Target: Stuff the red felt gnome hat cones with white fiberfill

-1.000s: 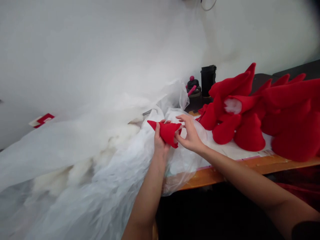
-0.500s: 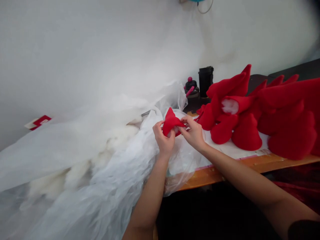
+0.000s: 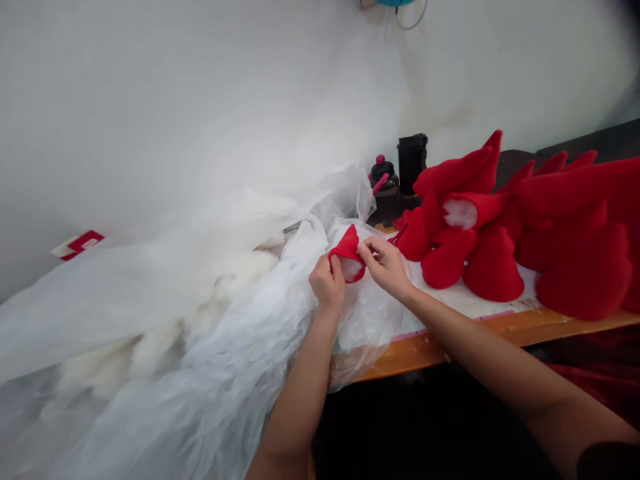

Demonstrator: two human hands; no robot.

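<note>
Between my hands is a small red cone-shaped cloth hat (image 3: 349,244), its tip pointing up and its open end facing me. White fluffy stuffing (image 3: 351,269) shows inside the opening. My left hand (image 3: 327,280) is closed on the left side of the rim, thumb pressed against the edge. With fingertips pinched, my right hand (image 3: 383,263) grips the right edge of the rim. Under and behind the hat lies crumpled clear plastic (image 3: 367,313).
A big plastic bag (image 3: 225,373) of white stuffing spreads over the left. Several stuffed red cones (image 3: 494,270) crowd the right of the table (image 3: 415,357). Behind stand a black cup (image 3: 413,163) and a dark bottle (image 3: 385,180) with pink parts. A wall rises at the back.
The hat's opening has turned toward me and spread wider, so more stuffing shows. My left fingers have closed in along the rim; my right hand still pinches the right edge.
</note>
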